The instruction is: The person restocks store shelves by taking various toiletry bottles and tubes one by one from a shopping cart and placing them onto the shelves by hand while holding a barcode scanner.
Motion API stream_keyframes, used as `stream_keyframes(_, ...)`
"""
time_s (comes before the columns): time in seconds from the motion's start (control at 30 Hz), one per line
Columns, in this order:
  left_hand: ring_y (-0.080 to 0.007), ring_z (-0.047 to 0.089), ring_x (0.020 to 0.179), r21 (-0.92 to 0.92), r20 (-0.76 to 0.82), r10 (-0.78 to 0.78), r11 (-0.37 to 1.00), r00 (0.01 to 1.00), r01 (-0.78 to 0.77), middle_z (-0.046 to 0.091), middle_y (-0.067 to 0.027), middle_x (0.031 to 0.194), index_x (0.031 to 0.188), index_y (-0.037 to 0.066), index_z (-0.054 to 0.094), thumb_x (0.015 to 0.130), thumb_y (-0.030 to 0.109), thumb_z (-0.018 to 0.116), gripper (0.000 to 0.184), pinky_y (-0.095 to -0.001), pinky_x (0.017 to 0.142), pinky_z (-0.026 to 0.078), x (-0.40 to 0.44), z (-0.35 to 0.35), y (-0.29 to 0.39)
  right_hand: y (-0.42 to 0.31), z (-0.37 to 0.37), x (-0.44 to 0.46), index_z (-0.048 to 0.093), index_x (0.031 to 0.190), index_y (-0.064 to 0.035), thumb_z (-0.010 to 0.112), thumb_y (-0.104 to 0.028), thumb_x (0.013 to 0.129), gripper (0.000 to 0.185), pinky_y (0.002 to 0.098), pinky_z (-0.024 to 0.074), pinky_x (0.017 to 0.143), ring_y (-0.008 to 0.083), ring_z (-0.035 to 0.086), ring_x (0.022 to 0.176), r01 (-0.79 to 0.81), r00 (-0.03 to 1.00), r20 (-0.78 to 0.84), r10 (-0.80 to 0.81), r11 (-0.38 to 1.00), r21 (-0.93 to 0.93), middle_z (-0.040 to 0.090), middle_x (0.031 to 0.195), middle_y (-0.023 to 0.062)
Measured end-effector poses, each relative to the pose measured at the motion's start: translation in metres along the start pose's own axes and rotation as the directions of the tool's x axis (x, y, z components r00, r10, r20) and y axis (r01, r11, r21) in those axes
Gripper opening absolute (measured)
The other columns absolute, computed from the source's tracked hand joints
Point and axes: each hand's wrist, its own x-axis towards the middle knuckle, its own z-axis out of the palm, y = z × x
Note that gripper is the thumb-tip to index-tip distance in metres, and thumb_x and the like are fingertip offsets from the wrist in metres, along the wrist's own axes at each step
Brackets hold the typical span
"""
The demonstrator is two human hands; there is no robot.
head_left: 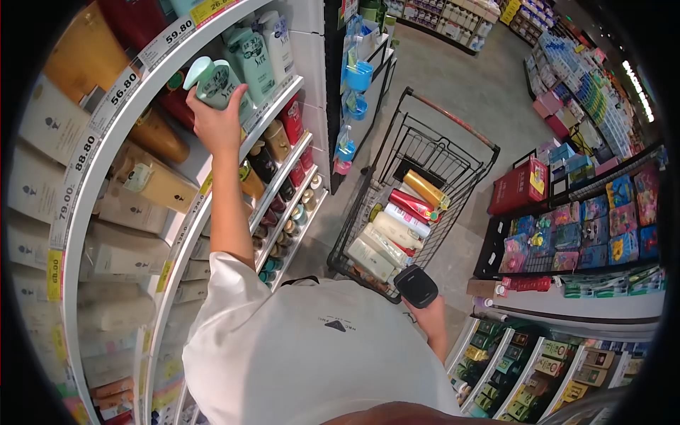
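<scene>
My left hand point(217, 127) is closed around a mint-green pump bottle point(216, 81), which leans at the front of a shelf. More mint-green bottles point(255, 64) and a white bottle point(278, 46) stand right behind it. Low on the right, my right hand point(428, 315) grips a black handheld barcode scanner point(416, 287); most of its handle is hidden. Just beyond the scanner is a wire shopping cart point(453, 120). Inside it lie a gold bottle point(425, 188), a red bottle point(412, 205) and several pale bottles point(375, 251).
Curved white shelves point(74, 255) with price labels and many bottles rise along my left. To the right stand a rack of colourful packets point(581, 227) and a red box point(520, 185). Blue baskets point(358, 74) hang at the shelf end. Stocked shelves point(446, 21) stand farther off.
</scene>
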Motion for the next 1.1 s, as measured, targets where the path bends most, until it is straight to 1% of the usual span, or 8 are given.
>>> stream_keyframes(0.37, -0.0497, 0.065, 0.098, 0.287, 0.191, -0.174, 0.951, 0.966, 0.115, 0.07, -0.0276, 0.101, 0.133, 0.004, 0.046, 0.074, 0.066, 0.076, 0.09, -0.0551, 0.087, 0.05, 0.008, 0.035, -0.033, 0.023, 0.004, -0.001, 0.074, 0.1, 0.0011, 0.083, -0.013, 0.077, 0.028, 0.032, 0.055, 0.075, 0.0153, 0.073, 0.084, -0.035, 0.999, -0.023, 0.034, 0.999, -0.031, 0.076, 0.09, 0.016)
stream_keyframes(0.6, -0.0491, 0.065, 0.1, 0.225, 0.209, -0.169, 0.967, 0.963, 0.121, 0.07, -0.0279, 0.104, 0.137, 0.004, 0.043, 0.075, 0.066, 0.075, 0.093, -0.0547, 0.088, 0.05, 0.004, 0.034, -0.04, 0.04, 0.008, 0.004, 0.074, 0.099, 0.0008, 0.084, -0.016, 0.074, 0.032, 0.0343, 0.056, 0.075, 0.0255, 0.076, 0.087, -0.055, 0.998, -0.021, 0.054, 0.993, -0.101, 0.074, 0.09, 0.0204)
stream_keyframes(0.67, -0.0476, 0.066, 0.102, 0.152, 0.242, -0.158, 0.981, 0.957, 0.124, 0.07, -0.0277, 0.106, 0.13, 0.001, 0.05, 0.075, 0.061, 0.077, 0.086, -0.0524, 0.091, 0.05, 0.001, 0.036, -0.047, 0.042, 0.009, 0.006, 0.074, 0.099, 0.0005, 0.083, -0.016, 0.074, 0.031, 0.0352, 0.0562, 0.075, 0.0258, 0.076, 0.087, -0.044, 0.999, -0.016, 0.043, 0.995, -0.088, 0.074, 0.09, 0.0201)
stream_keyframes(0.7, -0.0476, 0.066, 0.102, 0.157, 0.242, -0.157, 0.98, 0.957, 0.121, 0.07, -0.0277, 0.106, 0.13, 0.001, 0.05, 0.075, 0.061, 0.077, 0.086, -0.0524, 0.091, 0.05, 0.0, 0.041, -0.058, 0.044, 0.009, 0.006, 0.074, 0.099, 0.0005, 0.083, -0.016, 0.074, 0.031, 0.0352, 0.0562, 0.075, 0.0258, 0.076, 0.087, -0.046, 0.999, -0.011, 0.045, 0.995, -0.084, 0.074, 0.09, 0.0201)
stream_keyframes(0.77, -0.0464, 0.067, 0.102, 0.237, 0.429, -0.216, 0.964, 0.877, 0.121, 0.07, -0.0273, 0.108, 0.118, -0.005, 0.059, 0.075, 0.056, 0.079, 0.077, -0.0497, 0.092, 0.051, 0.0, 0.048, -0.084, 0.05, 0.01, 0.007, 0.073, 0.104, 0.0008, 0.081, -0.01, 0.078, 0.03, 0.0317, 0.0543, 0.076, 0.0103, 0.068, 0.083, -0.064, 0.998, 0.019, 0.067, 0.992, -0.11, 0.076, 0.09, 0.0114)
stream_keyframes(0.87, -0.0455, 0.066, 0.105, 0.169, 0.461, -0.244, 0.968, 0.853, 0.186, 0.069, -0.0282, 0.11, 0.107, -0.008, 0.064, 0.075, 0.054, 0.08, 0.072, -0.0479, 0.093, 0.051, 0.003, 0.035, -0.06, 0.044, 0.009, 0.009, 0.073, 0.103, 0.001, 0.081, -0.01, 0.077, 0.03, 0.0319, 0.0544, 0.076, 0.0109, 0.068, 0.082, -0.097, 0.994, 0.029, 0.102, 0.983, -0.155, 0.076, 0.089, 0.0119)
stream_keyframes(1.0, -0.0454, 0.065, 0.107, 0.187, 0.504, -0.255, 0.965, 0.825, 0.184, 0.068, -0.0302, 0.111, 0.109, -0.009, 0.063, 0.074, 0.055, 0.081, 0.075, -0.0472, 0.093, 0.051, 0.001, 0.037, -0.07, 0.057, 0.01, 0.012, 0.073, 0.103, 0.001, 0.082, -0.011, 0.076, 0.03, 0.0319, 0.0545, 0.076, 0.0119, 0.069, 0.082, -0.12, 0.992, 0.012, 0.123, 0.984, -0.129, 0.076, 0.088, 0.0126)
stream_keyframes(1.1, -0.0435, 0.062, 0.113, 0.137, 0.404, -0.21, 0.976, 0.89, 0.168, 0.064, -0.0317, 0.117, 0.118, -0.009, 0.057, 0.074, 0.053, 0.082, 0.08, -0.0456, 0.097, 0.048, -0.007, 0.037, -0.069, 0.062, 0.008, 0.012, 0.073, 0.102, 0.0011, 0.082, -0.011, 0.076, 0.03, 0.0323, 0.0547, 0.077, 0.0126, 0.07, 0.082, -0.125, 0.991, 0.039, 0.131, 0.983, -0.132, 0.076, 0.088, 0.0131)
